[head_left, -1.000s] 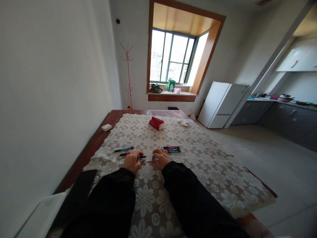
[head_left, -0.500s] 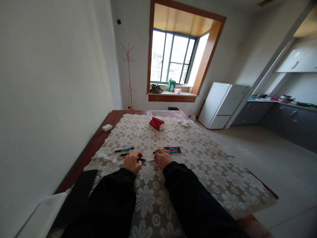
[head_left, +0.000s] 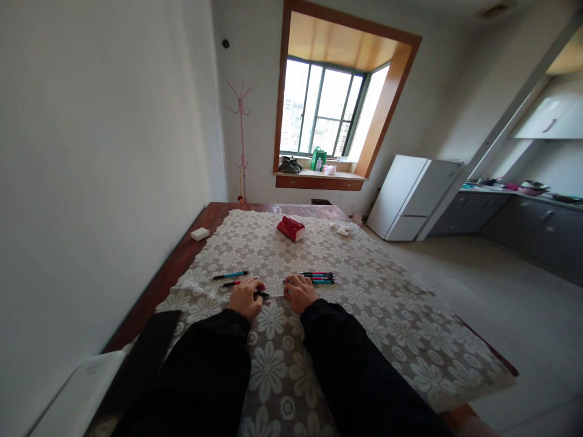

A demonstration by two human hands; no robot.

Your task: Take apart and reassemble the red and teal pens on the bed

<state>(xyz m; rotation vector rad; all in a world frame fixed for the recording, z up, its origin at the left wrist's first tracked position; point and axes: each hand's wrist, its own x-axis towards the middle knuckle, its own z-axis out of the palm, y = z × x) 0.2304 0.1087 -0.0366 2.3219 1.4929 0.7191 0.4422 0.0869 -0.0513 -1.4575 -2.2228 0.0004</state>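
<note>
My left hand [head_left: 246, 299] rests on the patterned tablecloth, its fingers closed round a black pen [head_left: 261, 294] whose end pokes out on the right. A thin whitish strip [head_left: 276, 296] runs from there toward my right hand [head_left: 300, 294]; what it is I cannot make out. The right hand's fingers are bent and pinched together, hiding whatever lies in them. Just beyond that hand lie several pens [head_left: 321, 278], red, black and blue, side by side. Past the left hand are a blue pen [head_left: 230, 275] and a red-and-black pen [head_left: 233, 283], partly behind the fingers.
A red tissue pack [head_left: 290, 229] lies farther back on the tablecloth [head_left: 268, 364], with crumpled white tissue [head_left: 339, 229] to its right. At the table's left edge sits a small white box [head_left: 200, 233]. A dark flat object [head_left: 157, 334] and a white panel [head_left: 82, 388] are near left.
The whole view has shifted slightly, with things appearing a little farther right. Both hands keep nearly the same place and grip; the pens lie as before.
</note>
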